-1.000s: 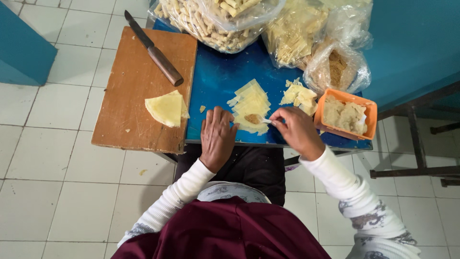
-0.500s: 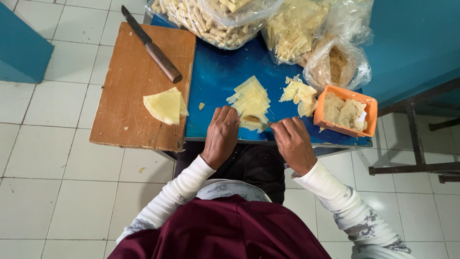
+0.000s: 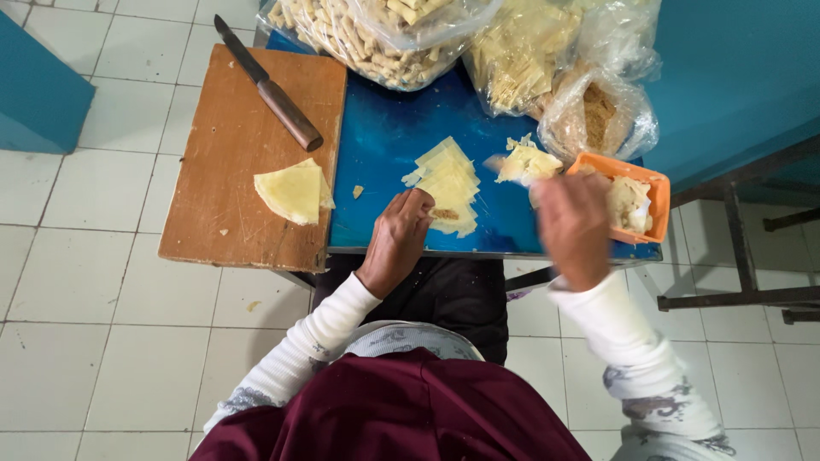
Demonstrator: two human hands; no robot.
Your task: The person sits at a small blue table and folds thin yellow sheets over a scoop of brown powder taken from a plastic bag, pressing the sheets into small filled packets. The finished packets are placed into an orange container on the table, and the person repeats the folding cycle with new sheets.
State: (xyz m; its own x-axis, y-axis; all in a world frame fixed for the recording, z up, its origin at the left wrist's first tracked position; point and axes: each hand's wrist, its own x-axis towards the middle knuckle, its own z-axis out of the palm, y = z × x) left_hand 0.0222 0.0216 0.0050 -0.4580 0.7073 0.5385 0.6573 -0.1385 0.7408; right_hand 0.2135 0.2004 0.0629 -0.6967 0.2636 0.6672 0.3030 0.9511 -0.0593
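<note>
Head view, looking straight down. The left hand (image 3: 400, 241) sits on the blue table (image 3: 384, 145), fingers curled and pressed down on the near edge of the wrapper stack (image 3: 448, 183), right where a dab of brown filling (image 3: 445, 214) shows. It's a pinning touch, fingertips on the top sheet, not a closed grasp.

The right hand (image 3: 574, 227) is up off the table, blurred, back of the hand to the camera, hovering beside the orange tub (image 3: 656, 203) at the right edge. Its fingers are hidden under the hand, so I can't tell how far open it is or whether it holds anything.

The stack lies mid-table, between the two hands, pale yellow triangular sheets fanned out. A looser heap of wrapper scraps (image 3: 525, 162) lies just right of it, on the far side.

To the left, a wooden board (image 3: 222, 171) overhangs the table, a folded wrapper (image 3: 295, 191) on its near right part, a knife (image 3: 266, 83) slanted across its far end. On the far side, clear bags (image 3: 401, 34) of rolled sticks and pastry crowd the table edge.
</note>
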